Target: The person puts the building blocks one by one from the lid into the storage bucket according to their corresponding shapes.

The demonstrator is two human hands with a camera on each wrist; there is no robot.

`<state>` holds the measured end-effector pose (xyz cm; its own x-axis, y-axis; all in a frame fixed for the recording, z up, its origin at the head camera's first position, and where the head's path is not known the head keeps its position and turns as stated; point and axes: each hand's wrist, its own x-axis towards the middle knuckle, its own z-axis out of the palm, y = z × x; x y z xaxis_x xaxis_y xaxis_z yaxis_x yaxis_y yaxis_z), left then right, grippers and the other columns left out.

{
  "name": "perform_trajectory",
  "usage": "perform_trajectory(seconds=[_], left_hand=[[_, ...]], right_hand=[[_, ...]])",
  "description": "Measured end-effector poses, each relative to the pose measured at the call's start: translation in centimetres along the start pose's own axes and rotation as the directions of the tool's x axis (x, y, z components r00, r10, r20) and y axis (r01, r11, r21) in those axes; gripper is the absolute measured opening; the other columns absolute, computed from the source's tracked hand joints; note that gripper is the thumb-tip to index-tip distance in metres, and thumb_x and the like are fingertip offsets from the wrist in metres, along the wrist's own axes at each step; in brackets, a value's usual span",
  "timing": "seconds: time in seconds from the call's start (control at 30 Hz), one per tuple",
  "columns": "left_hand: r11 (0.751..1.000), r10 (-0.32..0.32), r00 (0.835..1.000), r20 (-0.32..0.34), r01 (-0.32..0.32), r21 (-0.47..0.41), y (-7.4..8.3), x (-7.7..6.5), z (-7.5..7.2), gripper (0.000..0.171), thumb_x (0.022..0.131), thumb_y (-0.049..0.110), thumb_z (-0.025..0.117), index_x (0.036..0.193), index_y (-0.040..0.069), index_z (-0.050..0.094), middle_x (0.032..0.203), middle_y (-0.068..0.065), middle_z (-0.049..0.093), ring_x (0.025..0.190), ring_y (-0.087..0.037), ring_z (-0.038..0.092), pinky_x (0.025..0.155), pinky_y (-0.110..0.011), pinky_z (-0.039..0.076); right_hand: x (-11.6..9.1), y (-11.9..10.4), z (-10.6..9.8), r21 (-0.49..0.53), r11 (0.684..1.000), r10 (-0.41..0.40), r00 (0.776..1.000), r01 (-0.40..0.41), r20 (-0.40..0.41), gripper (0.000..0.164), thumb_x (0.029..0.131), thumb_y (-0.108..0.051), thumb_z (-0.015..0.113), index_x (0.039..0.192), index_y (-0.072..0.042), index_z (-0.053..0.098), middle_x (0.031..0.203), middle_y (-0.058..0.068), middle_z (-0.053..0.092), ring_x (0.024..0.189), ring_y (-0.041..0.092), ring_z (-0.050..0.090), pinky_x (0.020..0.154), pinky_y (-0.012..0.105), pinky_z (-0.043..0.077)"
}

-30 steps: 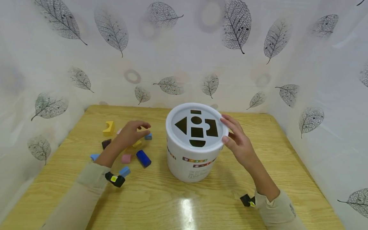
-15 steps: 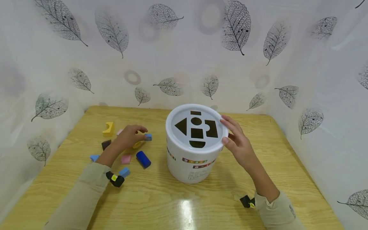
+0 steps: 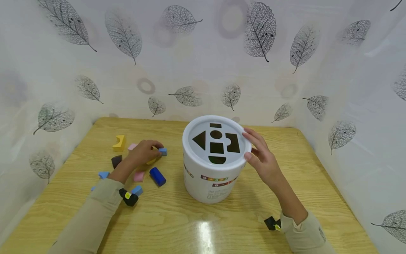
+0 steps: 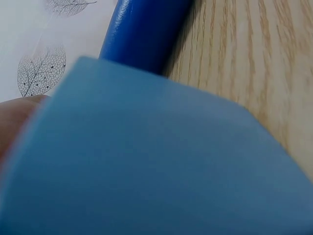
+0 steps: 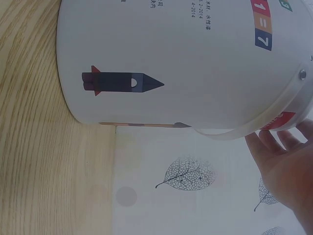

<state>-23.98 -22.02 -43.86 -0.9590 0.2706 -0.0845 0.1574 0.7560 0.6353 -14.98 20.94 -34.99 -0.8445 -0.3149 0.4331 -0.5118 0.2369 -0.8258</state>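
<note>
In the head view my left hand [image 3: 143,154] pinches a small light blue block [image 3: 163,151] between thumb and index finger, low over the table. A yellow block [image 3: 150,162] shows partly from under that hand. Nearer me lie a dark blue rounded block [image 3: 157,177], a pink block [image 3: 139,176] and another light blue block [image 3: 137,190], which fills much of the left wrist view. Fingertips and thumb of my right hand [image 3: 264,160] rest on the rim of an upright white shape-sorter bucket [image 3: 209,192]; its lid has several shaped holes.
Left of my left hand are a yellow block with a curved notch [image 3: 118,144], a dark block [image 3: 116,161] and a light blue block [image 3: 103,174]. The wooden table [image 3: 177,225] ends at a leaf-patterned curtain [image 3: 203,63]. A carrying handle [image 5: 254,125] hangs on the bucket's side.
My left hand has come down and closed its thumb and index finger on the small light blue block. My right hand and the bucket have stayed in place.
</note>
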Motion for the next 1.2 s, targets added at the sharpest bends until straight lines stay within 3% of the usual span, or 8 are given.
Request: perform_trajectory(seconds=[0.3,0.57,0.8,1.2], left_hand=[[1.000,-0.003,1.000,-0.018,0.003,-0.014,0.3,-0.2,-0.4,0.027,0.099,0.023,0.063,0.124,0.012,0.067,0.126,-0.014,0.067,0.102,-0.028,0.060,0.081,-0.038,0.051],[0.994,0.102,0.990,-0.097,-0.105,-0.027,1.4,-0.5,-1.4,0.028,0.099,0.022,0.065,0.124,0.011,0.068,0.120,-0.012,0.070,0.113,-0.033,0.057,0.095,-0.050,0.048],[0.985,0.154,0.975,-0.162,-0.164,-0.054,3.5,-0.9,-2.7,0.027,0.098,0.025,0.068,0.121,0.011,0.069,0.119,-0.010,0.070,0.112,-0.029,0.059,0.096,-0.048,0.048],[0.965,0.237,0.951,-0.197,-0.255,-0.069,7.2,-1.8,-4.9,0.034,0.097,0.037,0.067,0.124,0.016,0.069,0.123,-0.003,0.068,0.113,-0.024,0.056,0.095,-0.046,0.044]], right_hand=[[0.0,0.1,-0.1,-0.005,1.000,-0.020,1.000,0.021,0.016,0.055,0.100,-0.005,0.053,0.153,-0.014,0.044,0.163,-0.001,0.028,0.141,0.013,0.039,0.108,0.018,0.041],[0.1,0.1,-0.2,-0.021,1.000,-0.023,1.000,0.023,0.000,0.055,0.100,-0.005,0.053,0.153,-0.016,0.045,0.163,-0.001,0.029,0.142,0.013,0.038,0.108,0.019,0.041],[0.1,0.0,-0.2,-0.019,0.999,-0.025,1.000,0.025,0.012,0.055,0.100,-0.005,0.053,0.153,-0.015,0.044,0.164,0.000,0.028,0.142,0.012,0.037,0.109,0.021,0.041],[0.0,0.3,0.0,-0.015,0.999,-0.033,0.999,0.034,0.021,0.055,0.100,-0.005,0.053,0.154,-0.014,0.043,0.164,0.000,0.028,0.143,0.012,0.037,0.109,0.019,0.041]])
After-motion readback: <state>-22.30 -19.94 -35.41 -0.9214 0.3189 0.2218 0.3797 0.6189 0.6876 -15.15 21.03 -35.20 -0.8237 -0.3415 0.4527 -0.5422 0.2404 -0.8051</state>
